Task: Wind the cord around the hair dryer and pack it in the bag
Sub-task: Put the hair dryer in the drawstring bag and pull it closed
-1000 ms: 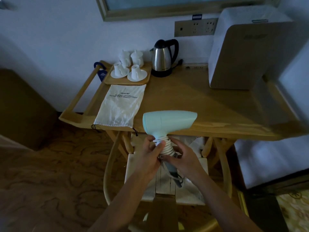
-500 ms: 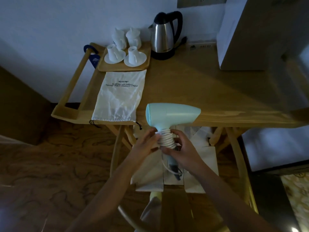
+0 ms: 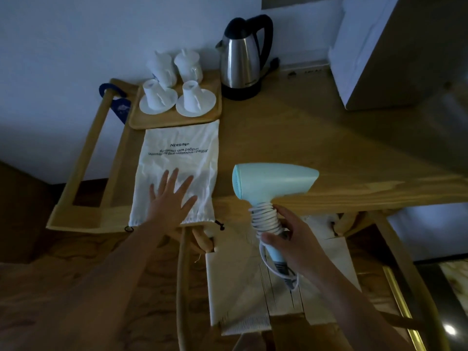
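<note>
- The right hand (image 3: pixel 295 240) is closed around the handle of the light blue hair dryer (image 3: pixel 273 182), in the lower middle of the frame; this grip is firm, with the fingers wrapped around the coiled part.
- The white cord (image 3: pixel 266 217) is wound in many turns around the handle, and a short loose loop with the plug hangs below the hand.
- The body of the hair dryer stands above the hand, in front of the near edge of the wooden tabletop (image 3: pixel 329 138), with its nozzle pointing to the right of the frame.
- The left hand (image 3: pixel 171 198) is open, with the fingers spread flat, and it lies over the lower part of the white drawstring bag (image 3: pixel 177 158); its grip holds nothing.
- The bag lies flat on the tabletop at the centre left of the frame, its drawstring opening at the near edge, with printed text on it upside down to the camera.
- Behind the bag, a wooden tray (image 3: pixel 174 117) carries white cups and saucers.
- A steel electric kettle (image 3: pixel 241 59) stands to the right of the tray, near the wall.
- A wooden chair (image 3: pixel 278 287) with a light woven seat is below the hands.
</note>
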`<state>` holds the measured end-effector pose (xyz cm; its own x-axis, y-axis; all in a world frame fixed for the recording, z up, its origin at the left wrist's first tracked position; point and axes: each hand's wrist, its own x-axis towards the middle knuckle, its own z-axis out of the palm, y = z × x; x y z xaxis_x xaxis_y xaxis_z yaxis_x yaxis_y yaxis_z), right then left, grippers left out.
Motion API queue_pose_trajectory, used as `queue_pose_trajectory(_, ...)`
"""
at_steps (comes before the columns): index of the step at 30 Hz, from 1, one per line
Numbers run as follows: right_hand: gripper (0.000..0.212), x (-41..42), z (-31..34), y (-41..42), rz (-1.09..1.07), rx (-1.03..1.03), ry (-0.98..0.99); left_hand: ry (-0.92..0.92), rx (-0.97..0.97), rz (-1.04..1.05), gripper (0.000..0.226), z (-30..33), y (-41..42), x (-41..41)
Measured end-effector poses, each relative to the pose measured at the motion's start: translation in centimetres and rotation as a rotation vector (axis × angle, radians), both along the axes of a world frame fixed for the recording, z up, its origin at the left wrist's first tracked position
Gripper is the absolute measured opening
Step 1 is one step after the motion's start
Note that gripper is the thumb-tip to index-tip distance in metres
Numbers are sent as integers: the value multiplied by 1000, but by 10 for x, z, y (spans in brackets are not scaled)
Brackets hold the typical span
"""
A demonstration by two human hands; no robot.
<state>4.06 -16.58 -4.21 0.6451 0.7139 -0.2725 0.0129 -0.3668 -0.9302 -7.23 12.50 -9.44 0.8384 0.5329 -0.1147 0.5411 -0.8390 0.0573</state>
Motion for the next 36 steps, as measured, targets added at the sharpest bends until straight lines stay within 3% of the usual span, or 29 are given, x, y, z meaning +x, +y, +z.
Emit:
queue_pose_trajectory(5, 48, 16, -24, 4, -56, 15, 35, 205, -98, 75, 67, -44, -5, 16)
queue_pose_trajectory(15, 46, 36, -48, -36, -107, -32, 7, 92, -43, 103, 68, -60, -109, 73)
queue_pose_trajectory(21, 50, 49, -50, -81, -144, -47, 53, 148, -39, 58, 70, -59, -170, 134)
queue_pose_trajectory(27, 53, 71, -45, -116, -144, -90, 20, 71, -148, -10, 76, -46, -197, 173)
queue_pose_trajectory(31, 44, 75, -37, -131, -101, -76, 1, -223, -180, 14, 79, -26, -184, 134)
queue_pose_trajectory(33, 47, 74, -36, -135, -34, -103, -5, -181, -152, 23, 81, -25, -170, 99)
queue_pose_trajectory(36, 47, 66, -42, -134, 51, -157, -5, -93, -166, -11, 61, -34, -157, 68)
